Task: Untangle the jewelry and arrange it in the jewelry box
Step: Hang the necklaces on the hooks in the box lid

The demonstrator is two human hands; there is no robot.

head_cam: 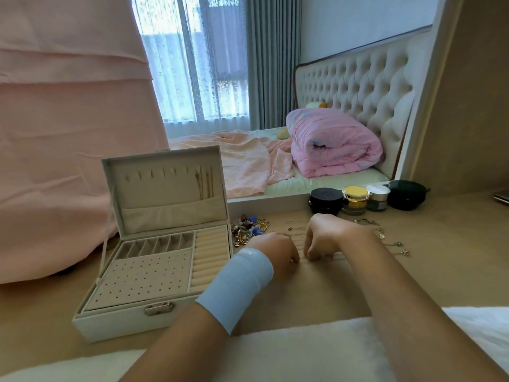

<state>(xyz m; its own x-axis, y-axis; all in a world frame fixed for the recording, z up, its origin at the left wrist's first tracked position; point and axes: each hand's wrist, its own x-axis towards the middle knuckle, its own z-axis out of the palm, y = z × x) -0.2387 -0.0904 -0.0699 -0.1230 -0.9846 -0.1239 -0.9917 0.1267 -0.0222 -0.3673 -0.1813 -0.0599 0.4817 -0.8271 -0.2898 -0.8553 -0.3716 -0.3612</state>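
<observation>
An open white jewelry box (pixel 115 321) stands at the left of the tabletop, its lid upright with a few gold chains (pixel 205 183) hanging inside. A heap of colourful jewelry (pixel 248 226) lies just right of the box. Thin chains (pixel 297 230) and small pendants (pixel 396 244) are spread across the table behind my hands. My left hand (pixel 278 249), with a light blue band on the wrist, and my right hand (pixel 325 235) are close together, fingers curled down on a thin chain (pixel 302 252) between them. The fingertips are partly hidden.
Four cosmetic jars (pixel 355 199) stand at the back right beside a mirror that reflects a bed. Pink cloth (pixel 55 161) hangs at the left behind the box. A white fluffy edge (pixel 303 351) runs along the near side.
</observation>
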